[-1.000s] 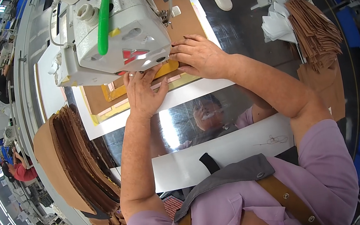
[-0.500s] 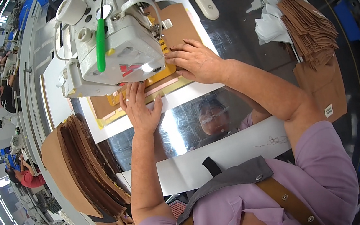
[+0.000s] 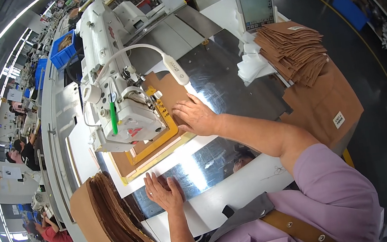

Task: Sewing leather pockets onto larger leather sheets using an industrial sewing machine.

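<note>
Left hand (image 3: 165, 194) away; yellow bar (image 3: 156, 144) diagonally rightward

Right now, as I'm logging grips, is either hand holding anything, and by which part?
Nothing seems held: the left hand lies open over the shiny plate, the right hand over the brown panel.

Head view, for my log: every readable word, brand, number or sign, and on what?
White rectangular label on brown flat sheet: print, not transcribed.
White elongated lamp: lettering, not transcribed.
Yellow flat frame: black characters, too small.
Grey rectangular screen: too small.
White sewing machine: red mark, unclear.
White label on brown fanned stack: blurred.
</note>
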`<action>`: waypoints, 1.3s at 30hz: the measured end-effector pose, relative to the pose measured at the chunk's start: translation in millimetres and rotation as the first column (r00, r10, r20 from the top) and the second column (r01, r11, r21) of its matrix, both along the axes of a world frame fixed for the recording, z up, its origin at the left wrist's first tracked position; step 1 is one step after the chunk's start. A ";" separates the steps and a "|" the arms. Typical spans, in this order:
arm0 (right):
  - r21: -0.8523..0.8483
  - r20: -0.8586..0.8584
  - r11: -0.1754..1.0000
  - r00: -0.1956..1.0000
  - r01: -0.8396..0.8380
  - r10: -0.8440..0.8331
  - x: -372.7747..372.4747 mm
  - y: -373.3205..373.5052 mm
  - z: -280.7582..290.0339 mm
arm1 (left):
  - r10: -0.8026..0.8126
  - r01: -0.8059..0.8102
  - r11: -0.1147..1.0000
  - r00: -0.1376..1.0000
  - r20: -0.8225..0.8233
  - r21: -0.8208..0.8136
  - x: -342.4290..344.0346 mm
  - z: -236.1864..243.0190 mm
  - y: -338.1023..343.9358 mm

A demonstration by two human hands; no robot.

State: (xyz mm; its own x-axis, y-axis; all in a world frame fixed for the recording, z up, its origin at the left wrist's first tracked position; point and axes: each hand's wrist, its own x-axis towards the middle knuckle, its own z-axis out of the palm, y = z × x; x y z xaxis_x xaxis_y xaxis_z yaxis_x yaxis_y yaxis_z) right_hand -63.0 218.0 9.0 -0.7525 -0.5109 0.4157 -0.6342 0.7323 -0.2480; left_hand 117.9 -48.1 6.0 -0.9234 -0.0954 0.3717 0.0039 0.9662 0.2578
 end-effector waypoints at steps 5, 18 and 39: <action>-0.050 0.069 0.980 0.980 0.190 -0.187 10.3 16.0 -5.6 | 0.080 -0.079 0.996 0.996 -0.038 0.033 2.1 -4.8 -2.0; 0.162 0.035 0.825 0.832 0.541 -0.553 14.6 107.3 -20.6 | 0.145 -0.152 0.986 0.984 0.103 0.069 -18.9 -4.4 -1.2; -0.241 0.517 0.635 0.651 0.734 -0.556 70.7 98.7 37.7 | 0.040 -0.042 0.989 0.999 0.019 0.141 -66.9 41.6 -1.1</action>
